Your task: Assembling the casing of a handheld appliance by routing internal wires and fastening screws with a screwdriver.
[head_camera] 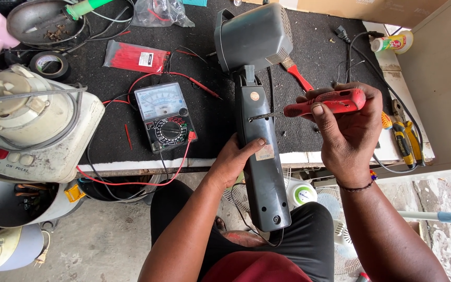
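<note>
Two hands: left (pixel 236 156) pressed on one grey appliance (pixel 259 130), right (pixel 345 130) gripping one red screwdriver (pixel 324 103).

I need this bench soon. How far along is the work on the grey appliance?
Early stage. The grey appliance is still closed. The right hand drives a red screwdriver into its handle; the left hand steadies it. The multimeter lies unused beside it.
</note>
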